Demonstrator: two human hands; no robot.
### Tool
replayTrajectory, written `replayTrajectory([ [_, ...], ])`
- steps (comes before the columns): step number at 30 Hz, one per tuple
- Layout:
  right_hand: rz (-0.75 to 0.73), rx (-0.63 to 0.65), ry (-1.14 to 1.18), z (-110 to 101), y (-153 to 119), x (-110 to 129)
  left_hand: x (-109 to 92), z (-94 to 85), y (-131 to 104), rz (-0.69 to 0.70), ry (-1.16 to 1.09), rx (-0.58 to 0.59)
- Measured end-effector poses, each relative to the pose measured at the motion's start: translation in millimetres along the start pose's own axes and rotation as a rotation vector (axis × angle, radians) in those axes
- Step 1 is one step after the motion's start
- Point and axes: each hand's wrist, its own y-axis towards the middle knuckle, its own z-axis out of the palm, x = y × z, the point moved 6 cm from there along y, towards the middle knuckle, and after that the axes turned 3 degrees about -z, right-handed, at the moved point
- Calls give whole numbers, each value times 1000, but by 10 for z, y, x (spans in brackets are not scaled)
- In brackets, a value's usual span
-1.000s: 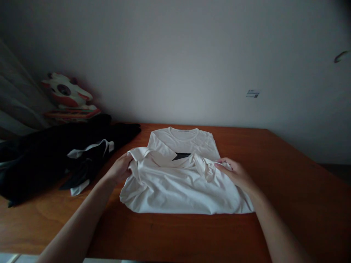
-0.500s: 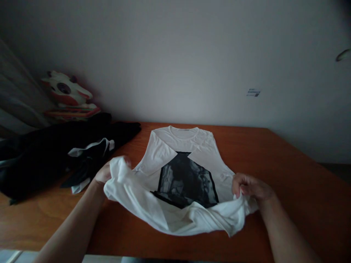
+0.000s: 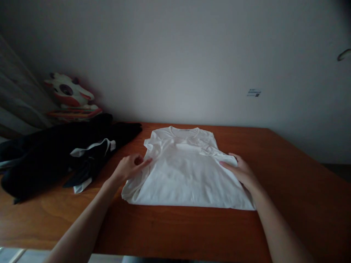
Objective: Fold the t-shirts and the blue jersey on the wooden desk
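Observation:
A white T-shirt (image 3: 186, 175) lies on the table with its lower part folded up over the front, so the dark print is hidden. Its round neckline points toward the wall, and bunched fabric shows just below the neck. My left hand (image 3: 131, 167) is at the shirt's left edge, thumb stretched onto the cloth and the other fingers loosely curved. At the right edge, my right hand (image 3: 241, 170) rests with its thumb on top of the fabric and its fingers apart beside the edge. Neither hand visibly grips the cloth.
Dark clothes with white trim (image 3: 93, 146) are heaped on the left of the wooden table (image 3: 175, 230). Behind them stands a cow-shaped toy (image 3: 70, 91) near a curtain (image 3: 19, 84). A pale wall (image 3: 175, 65) with a small label (image 3: 253, 92) rises behind the table.
The lifted hem has been carried away from me and laid over the shirt's front, covering the print. Both hands moved forward and inward and have released the hem.

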Motion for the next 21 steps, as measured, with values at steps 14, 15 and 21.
replayTrajectory([
  [14,-62,-154,52,-87,81,-93,192,57,103,-105,-324,121],
  [15,-45,-175,88,-110,85,-120,240,34,119,-158,-422,84],
  [21,-24,-198,42,-120,149,-211,296,-51,160,-222,-499,-58],
])
